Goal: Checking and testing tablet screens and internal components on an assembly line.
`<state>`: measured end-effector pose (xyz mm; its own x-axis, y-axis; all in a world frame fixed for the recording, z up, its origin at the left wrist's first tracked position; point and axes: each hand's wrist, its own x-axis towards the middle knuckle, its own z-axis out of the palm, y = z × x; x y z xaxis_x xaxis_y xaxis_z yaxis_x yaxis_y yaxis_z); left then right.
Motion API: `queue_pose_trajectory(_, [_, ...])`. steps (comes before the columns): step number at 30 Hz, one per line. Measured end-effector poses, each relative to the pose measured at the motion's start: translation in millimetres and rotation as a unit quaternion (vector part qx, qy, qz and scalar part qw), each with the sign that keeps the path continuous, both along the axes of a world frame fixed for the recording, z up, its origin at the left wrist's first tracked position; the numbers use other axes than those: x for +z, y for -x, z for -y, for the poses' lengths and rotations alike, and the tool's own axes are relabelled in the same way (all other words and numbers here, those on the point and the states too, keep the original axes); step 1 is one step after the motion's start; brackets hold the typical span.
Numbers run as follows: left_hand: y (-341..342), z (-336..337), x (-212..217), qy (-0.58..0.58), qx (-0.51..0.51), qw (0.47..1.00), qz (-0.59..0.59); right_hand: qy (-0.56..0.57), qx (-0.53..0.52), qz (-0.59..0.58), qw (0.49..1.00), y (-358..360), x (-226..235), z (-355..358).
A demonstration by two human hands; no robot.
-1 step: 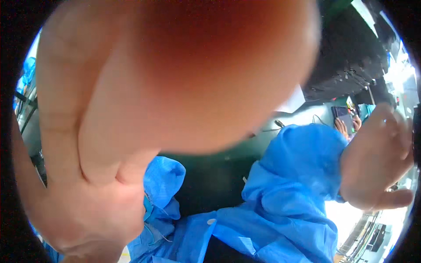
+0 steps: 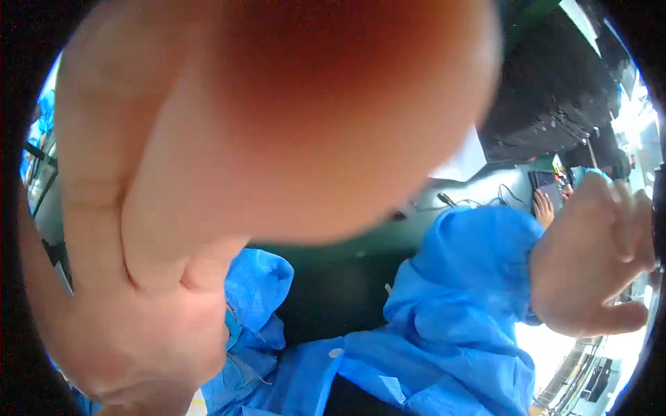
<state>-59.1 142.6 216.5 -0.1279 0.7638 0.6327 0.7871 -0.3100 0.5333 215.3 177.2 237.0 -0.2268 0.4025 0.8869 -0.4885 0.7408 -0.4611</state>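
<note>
My left hand [image 2: 146,305] looms very close to the camera and covers most of the left and upper picture. Its fingers stretch upward side by side; their ends blur into a large reddish shape, and I see no object in it. At the right rim, my right hand [image 2: 586,256] is raised out of a wide blue sleeve [image 2: 479,263]. Its thumb stands apart from loosely bent fingers, with nothing visible between them. The fingertips blend into the bright rim. Part of the left blue sleeve [image 2: 260,288] shows beside the left wrist.
Behind my right hand, another person's hand [image 2: 544,208] rests by a dark flat device [image 2: 548,182] on a pale green table [image 2: 510,182]. Cables [image 2: 451,201] and a white box-like thing [image 2: 463,161] lie there. A large black covered shape [image 2: 548,90] stands at upper right.
My right hand has shifted slightly left and down, and its fingers show a little farther apart. It now hides more of the other person's hands. My left hand has hardly moved.
</note>
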Motion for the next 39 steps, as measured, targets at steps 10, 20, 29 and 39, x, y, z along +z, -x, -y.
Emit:
queue_pose_trajectory(10, [2.0,-7.7,-16.2,-0.027,0.128,0.983,-0.131,0.022,0.154,-0.037,0.987,4.1,-45.2,-9.0])
queue_pose_trajectory(20, [15.3,15.6,-17.8,0.015,0.201,0.958,-0.203,0.113,0.257,-0.016,0.96,-21.7,-34.6,-30.6])
queue_pose_trajectory(29, [-13.0,34.4,11.8,0.015,0.261,0.927,-0.268,0.167,-0.162,-0.152,0.96,42.5,-24.3,-93.7])
queue_pose_trajectory(39, [21.5,-130.5,-114.1,0.126,-0.143,0.899,0.395,0.456,-0.091,-0.083,0.881,67.0,-125.3,-217.7])
